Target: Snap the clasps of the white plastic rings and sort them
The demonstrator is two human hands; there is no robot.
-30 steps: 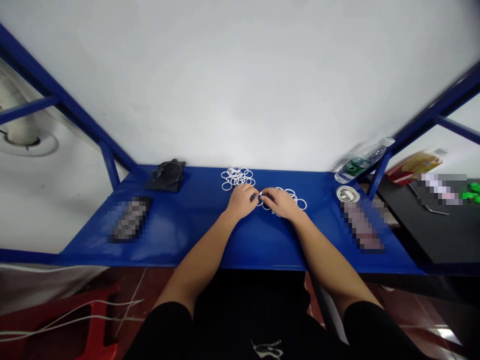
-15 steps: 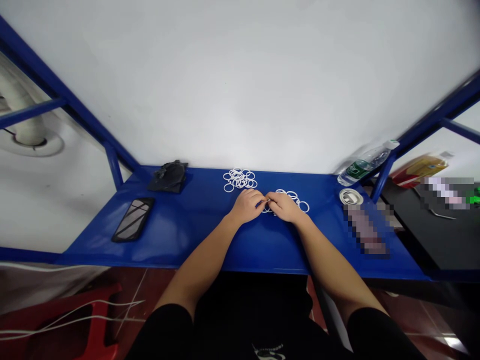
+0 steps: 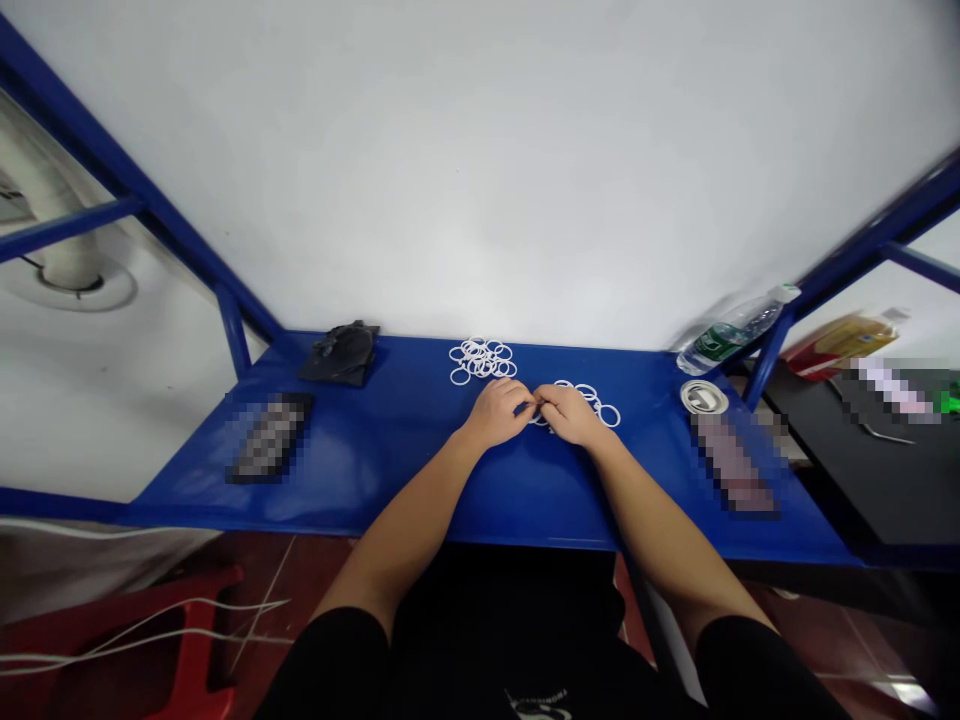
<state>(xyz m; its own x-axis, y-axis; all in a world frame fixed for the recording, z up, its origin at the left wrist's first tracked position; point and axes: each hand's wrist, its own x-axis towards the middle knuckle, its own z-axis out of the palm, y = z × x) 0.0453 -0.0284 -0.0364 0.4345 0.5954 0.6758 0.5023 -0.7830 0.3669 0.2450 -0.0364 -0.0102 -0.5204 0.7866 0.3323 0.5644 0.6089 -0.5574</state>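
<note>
Over the blue tabletop (image 3: 382,440), my left hand (image 3: 496,412) and my right hand (image 3: 568,413) meet with their fingertips pinched close together. Whatever they pinch is too small and covered to make out. Part of a white ring (image 3: 535,420) shows just below the fingertips. More white rings (image 3: 598,406) lie around and behind my right hand, which partly hides them. Beyond my left hand, a heap of several thin white rings (image 3: 480,358) rests near the wall.
A crumpled black plastic bag (image 3: 341,355) and a pixelated dark object (image 3: 270,438) lie on the left. On the right are a tilted water bottle (image 3: 724,335), a white roll (image 3: 703,397) and a pixelated object (image 3: 731,462). Blue frame bars (image 3: 234,330) flank the tabletop; a red stool (image 3: 199,650) stands below.
The view has shifted very slightly. My hands stay pinched together in nearly the same place, with only small finger movement. Both groups of rings look unchanged.
</note>
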